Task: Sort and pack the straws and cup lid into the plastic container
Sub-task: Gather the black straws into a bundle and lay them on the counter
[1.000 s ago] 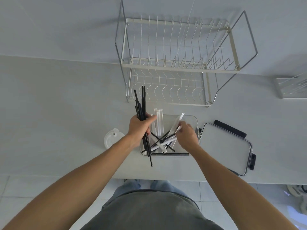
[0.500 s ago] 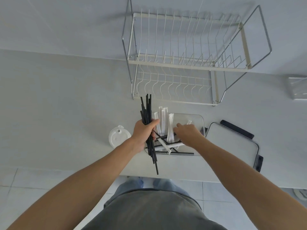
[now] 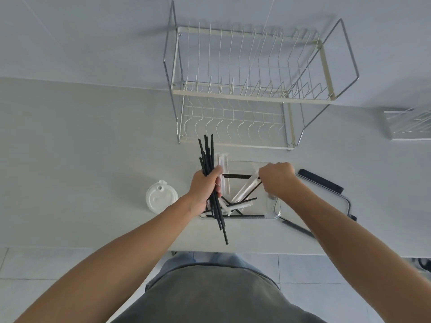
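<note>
From the head view, the step in hand looks like sorting: the black straws are being pulled out of the mix and gathered apart from the white ones. The left hand (image 3: 205, 186) is wrapped round a bundle of black straws (image 3: 211, 173), held upright over the left end of the plastic container (image 3: 276, 212). The right hand (image 3: 277, 179) reaches into the container with curled fingers and seems to pinch a straw near the far right side; which straw it holds is hidden under the knuckles.

The container sits on the bench (image 3: 93, 141) just in front of the dish rack (image 3: 251, 89). Inside lie several white wrapped straws (image 3: 245, 191), some crossed, some standing against the left wall, with a few loose black straws (image 3: 236, 176) among them.

The cup lid (image 3: 161, 199) lies on the bench just left of the container, not yet packed. The container lid (image 3: 324, 190) lies to the right, partly hidden by the right arm.

Next, I judge, the pinched straw must be drawn clear without dragging the crossed ones along, then passed to the bundle.
</note>
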